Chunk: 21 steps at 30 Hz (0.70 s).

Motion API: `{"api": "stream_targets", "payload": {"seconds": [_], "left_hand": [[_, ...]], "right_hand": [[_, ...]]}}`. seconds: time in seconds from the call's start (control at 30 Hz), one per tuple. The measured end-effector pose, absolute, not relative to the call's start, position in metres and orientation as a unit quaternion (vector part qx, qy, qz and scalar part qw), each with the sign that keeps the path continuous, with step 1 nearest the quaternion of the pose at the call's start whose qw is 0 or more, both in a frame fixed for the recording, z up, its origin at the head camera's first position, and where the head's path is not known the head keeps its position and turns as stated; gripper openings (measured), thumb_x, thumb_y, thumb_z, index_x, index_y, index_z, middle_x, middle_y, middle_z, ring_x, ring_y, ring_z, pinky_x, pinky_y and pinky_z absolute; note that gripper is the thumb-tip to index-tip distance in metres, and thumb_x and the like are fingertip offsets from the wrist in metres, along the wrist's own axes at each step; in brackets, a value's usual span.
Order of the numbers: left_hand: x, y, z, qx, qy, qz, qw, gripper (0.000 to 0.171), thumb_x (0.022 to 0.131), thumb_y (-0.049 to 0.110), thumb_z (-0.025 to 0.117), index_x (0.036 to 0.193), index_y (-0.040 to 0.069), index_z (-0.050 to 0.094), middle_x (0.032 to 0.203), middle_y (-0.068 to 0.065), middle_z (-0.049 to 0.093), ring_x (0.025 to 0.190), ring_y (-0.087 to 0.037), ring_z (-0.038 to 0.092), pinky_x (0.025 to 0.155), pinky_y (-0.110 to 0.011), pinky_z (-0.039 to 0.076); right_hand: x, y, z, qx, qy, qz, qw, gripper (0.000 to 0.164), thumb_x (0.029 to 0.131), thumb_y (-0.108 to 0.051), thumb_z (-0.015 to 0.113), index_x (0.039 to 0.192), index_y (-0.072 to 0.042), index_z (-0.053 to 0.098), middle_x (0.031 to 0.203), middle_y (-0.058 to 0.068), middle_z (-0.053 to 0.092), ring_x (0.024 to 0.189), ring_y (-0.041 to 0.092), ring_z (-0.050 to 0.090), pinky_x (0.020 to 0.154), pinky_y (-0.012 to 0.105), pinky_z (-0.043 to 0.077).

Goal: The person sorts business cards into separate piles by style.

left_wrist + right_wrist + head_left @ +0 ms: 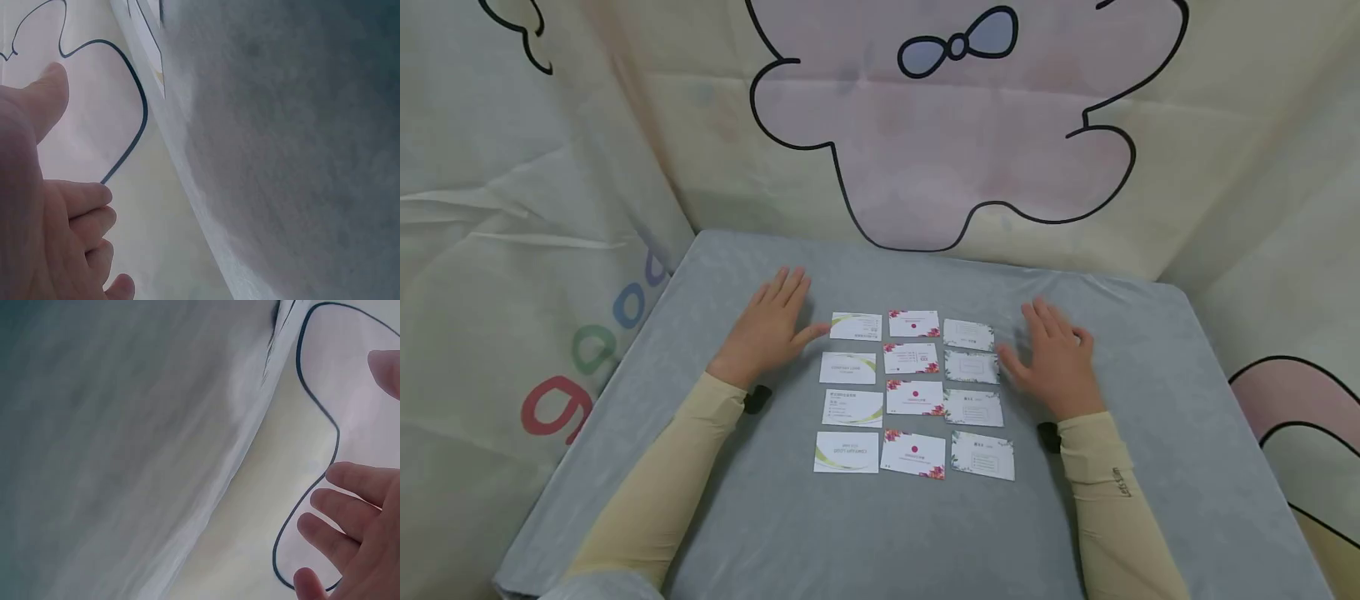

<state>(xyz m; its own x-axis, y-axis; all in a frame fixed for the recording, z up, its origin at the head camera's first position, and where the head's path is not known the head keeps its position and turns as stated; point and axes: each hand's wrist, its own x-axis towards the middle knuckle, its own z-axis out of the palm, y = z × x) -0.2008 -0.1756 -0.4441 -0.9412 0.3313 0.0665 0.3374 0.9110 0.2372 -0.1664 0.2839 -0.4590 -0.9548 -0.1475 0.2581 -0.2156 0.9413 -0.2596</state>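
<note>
Several business cards lie on the grey cloth in three columns. The left column has white cards with green-yellow curves, such as the near card (846,452). Down the middle run cards with red flower corners, among them the near flowered card (913,454). Cards with grey-green leaf borders form the right column, its near leaf card (982,456) slightly tilted. My left hand (767,327) is left of the far cards, fingers straight, thumb pointing at the top left card (856,327). On the other side, my right hand (1055,358) has its fingers spread, thumb close to the leaf cards. Both hands hold nothing.
The table (760,533) is covered in grey cloth. A pale curtain (700,142) with a black-outlined cartoon figure hangs behind it, and more curtain hangs along both sides. A dark wrist camera (757,399) sits at the left wrist, another wrist camera (1049,437) at the right.
</note>
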Motion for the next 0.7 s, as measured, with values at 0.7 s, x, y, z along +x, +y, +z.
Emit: {"api": "stream_targets", "payload": {"seconds": [0.7], "left_hand": [[-0.194, -0.156, -0.44, -0.242, -0.968, -0.062, 0.008, 0.091, 0.107, 0.069, 0.049, 0.17, 0.005, 0.032, 0.179, -0.012, 0.027, 0.169, -0.032, 0.02, 0.137, -0.052, 0.024]], "right_hand": [[-0.201, 0.109, -0.439, 0.32, -0.945, 0.066, 0.021, 0.078, 0.104, -0.059, 0.062, 0.164, -0.011, 0.047, 0.173, 0.011, 0.042, 0.16, 0.031, 0.042, 0.119, 0.063, 0.037]]}}
